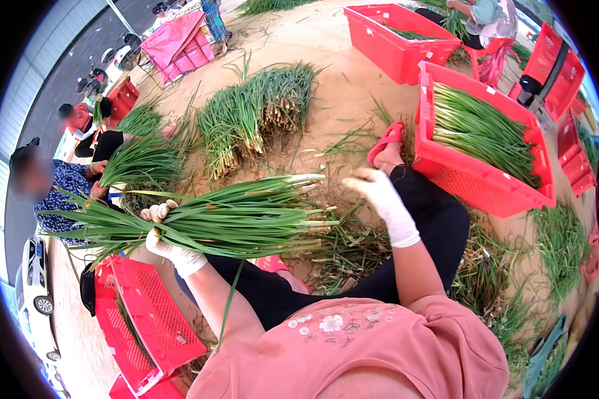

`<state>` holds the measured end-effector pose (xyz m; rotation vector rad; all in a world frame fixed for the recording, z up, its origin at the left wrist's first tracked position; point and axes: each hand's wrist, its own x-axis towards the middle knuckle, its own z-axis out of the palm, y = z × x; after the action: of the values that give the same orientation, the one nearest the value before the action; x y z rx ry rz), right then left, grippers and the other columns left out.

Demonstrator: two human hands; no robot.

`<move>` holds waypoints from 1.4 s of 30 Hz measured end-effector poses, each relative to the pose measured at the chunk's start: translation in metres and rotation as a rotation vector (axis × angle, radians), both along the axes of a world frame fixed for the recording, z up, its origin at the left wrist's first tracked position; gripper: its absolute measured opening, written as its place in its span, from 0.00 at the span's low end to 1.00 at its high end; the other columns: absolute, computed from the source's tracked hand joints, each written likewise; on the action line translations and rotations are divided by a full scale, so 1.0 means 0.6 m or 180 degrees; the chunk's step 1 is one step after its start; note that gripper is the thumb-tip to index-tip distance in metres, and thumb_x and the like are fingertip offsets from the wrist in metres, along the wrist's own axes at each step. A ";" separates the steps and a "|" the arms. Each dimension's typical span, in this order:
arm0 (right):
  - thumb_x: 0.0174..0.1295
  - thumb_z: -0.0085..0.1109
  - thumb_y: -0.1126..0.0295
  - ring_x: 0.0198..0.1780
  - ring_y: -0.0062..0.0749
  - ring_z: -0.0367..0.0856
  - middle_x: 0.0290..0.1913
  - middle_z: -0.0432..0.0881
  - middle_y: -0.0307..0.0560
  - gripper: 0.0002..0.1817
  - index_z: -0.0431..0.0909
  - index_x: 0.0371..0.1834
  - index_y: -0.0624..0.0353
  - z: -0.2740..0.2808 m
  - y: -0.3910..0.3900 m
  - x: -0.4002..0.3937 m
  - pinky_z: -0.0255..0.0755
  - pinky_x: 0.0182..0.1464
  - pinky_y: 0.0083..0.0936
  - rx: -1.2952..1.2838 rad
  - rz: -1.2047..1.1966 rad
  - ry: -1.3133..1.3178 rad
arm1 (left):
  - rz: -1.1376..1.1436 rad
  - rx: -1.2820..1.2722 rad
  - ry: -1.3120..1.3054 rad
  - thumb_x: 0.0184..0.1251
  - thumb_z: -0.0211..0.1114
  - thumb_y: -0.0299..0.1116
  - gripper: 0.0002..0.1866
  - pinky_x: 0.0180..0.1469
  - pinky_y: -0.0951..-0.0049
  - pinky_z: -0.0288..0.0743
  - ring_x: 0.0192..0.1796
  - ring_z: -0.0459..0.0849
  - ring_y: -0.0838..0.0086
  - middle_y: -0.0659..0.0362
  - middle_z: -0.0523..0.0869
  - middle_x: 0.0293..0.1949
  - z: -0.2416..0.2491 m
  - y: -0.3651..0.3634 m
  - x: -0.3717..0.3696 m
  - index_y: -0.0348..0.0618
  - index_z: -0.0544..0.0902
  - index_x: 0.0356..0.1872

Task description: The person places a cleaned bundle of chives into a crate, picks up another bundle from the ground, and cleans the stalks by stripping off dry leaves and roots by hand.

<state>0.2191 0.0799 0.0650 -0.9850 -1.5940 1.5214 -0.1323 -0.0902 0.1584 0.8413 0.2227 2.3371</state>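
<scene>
A bundle of green onions (226, 219) lies level above the lap, gripped around its middle by the gloved left hand (163, 236); the gloved right hand (379, 193) hovers loosely curled at the white root ends. Sandy ground (339, 100) surrounds them, strewn with trimmings, onion piles (256, 113) and red crates (479, 179).

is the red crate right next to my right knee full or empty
Partly full. The red crate holds a layer of green onions lying lengthwise, below the rim.
</scene>
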 end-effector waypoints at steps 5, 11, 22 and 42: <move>0.51 0.64 0.67 0.45 0.35 0.79 0.43 0.79 0.49 0.15 0.81 0.42 0.61 -0.019 -0.048 -0.113 0.71 0.48 0.25 0.1251 -0.0030 -0.0496 | -0.0215 -0.0030 0.0130 0.39 0.63 0.23 0.15 0.58 0.63 0.65 0.34 0.73 0.74 0.64 0.72 0.26 0.005 0.007 0.016 0.45 0.70 0.31; 0.49 0.65 0.70 0.47 0.36 0.76 0.43 0.77 0.49 0.12 0.82 0.38 0.62 -0.010 -0.061 -0.125 0.69 0.52 0.25 0.0731 0.0108 -0.0204 | -0.0340 -0.0127 0.0170 0.37 0.64 0.22 0.16 0.55 0.66 0.66 0.33 0.73 0.74 0.65 0.70 0.24 0.005 0.018 0.036 0.47 0.68 0.29; 0.52 0.60 0.68 0.44 0.41 0.78 0.38 0.77 0.55 0.13 0.80 0.39 0.64 -0.047 -0.059 -0.133 0.71 0.48 0.28 0.0094 0.0287 -0.0439 | -0.0477 -0.0292 0.0305 0.33 0.63 0.22 0.17 0.51 0.68 0.64 0.31 0.69 0.75 0.66 0.67 0.22 0.011 0.024 0.051 0.47 0.67 0.28; 0.50 0.62 0.65 0.40 0.51 0.79 0.38 0.79 0.63 0.24 0.70 0.47 0.68 -0.239 0.050 0.084 0.73 0.43 0.39 -0.0414 -0.2132 -0.2381 | 0.0117 -0.0062 0.0051 0.38 0.64 0.23 0.18 0.53 0.69 0.66 0.32 0.71 0.76 0.66 0.68 0.24 0.011 -0.016 0.006 0.47 0.67 0.31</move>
<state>0.2695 0.1102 -0.0785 -2.0762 -1.3799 0.8219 -0.1286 -0.0998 0.1649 0.8536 0.2694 2.3593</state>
